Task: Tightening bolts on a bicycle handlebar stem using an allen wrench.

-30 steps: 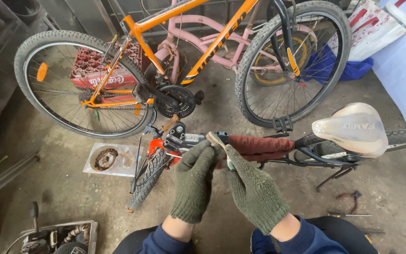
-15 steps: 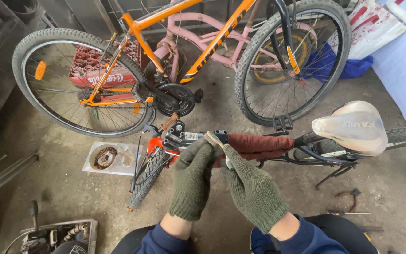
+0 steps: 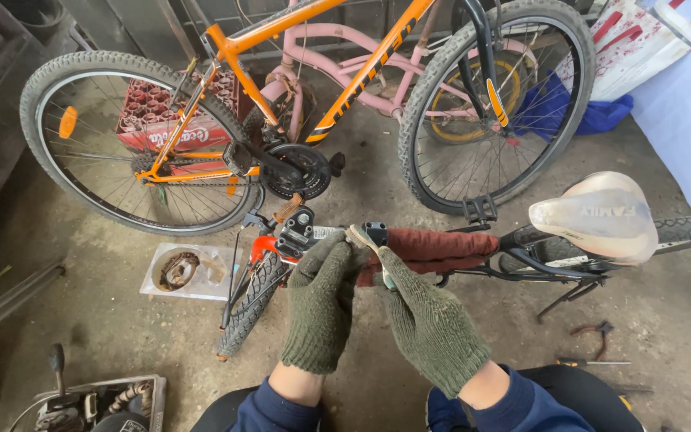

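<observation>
Both my hands wear dark green knitted gloves. My left hand (image 3: pixel 321 300) is curled over the front of a small bike's top tube, just behind the black stem clamp (image 3: pixel 301 230). My right hand (image 3: pixel 425 316) pinches a thin pale strip or tool (image 3: pixel 361 238) whose tip rests at the front end of the dark red padded top tube (image 3: pixel 441 246). The small bike's front wheel (image 3: pixel 248 308) points down to the left. Its worn white saddle (image 3: pixel 597 216) sticks out at the right.
An orange bike (image 3: pixel 321 80) stands across the back, with a pink bike (image 3: pixel 361 48) behind it and a red crate (image 3: pixel 165 120). A clear bag holding a rusty ring (image 3: pixel 181 270) lies on the concrete floor. A tool tray (image 3: pixel 93 400) sits at bottom left. Pliers (image 3: pixel 593 332) lie at right.
Both hands stay at the front of the top tube with only small shifts of the fingers. The bikes have not moved.
</observation>
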